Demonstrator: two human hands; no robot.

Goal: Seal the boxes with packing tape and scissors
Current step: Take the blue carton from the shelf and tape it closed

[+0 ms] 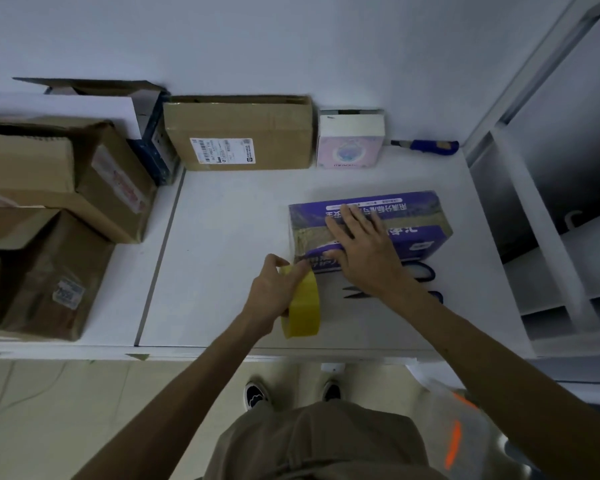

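Note:
A purple printed box (414,216) lies on the white table (222,237) right of centre. A band of tape runs across its top and down its near-left side. My right hand (364,247) presses flat on the box top, fingers spread over the tape. My left hand (274,296) grips a yellow roll of packing tape (303,306) just in front of the box's near-left corner, the tape strip leading up to the box. Scissors (420,275) with dark blue handles lie on the table behind my right wrist, partly hidden.
Several brown cardboard boxes (59,188) are stacked at the left. A flat brown box (239,133) and a small white and pink box (350,143) stand against the back wall. A blue utility knife (430,146) lies at the back right. White shelving (551,254) borders the right.

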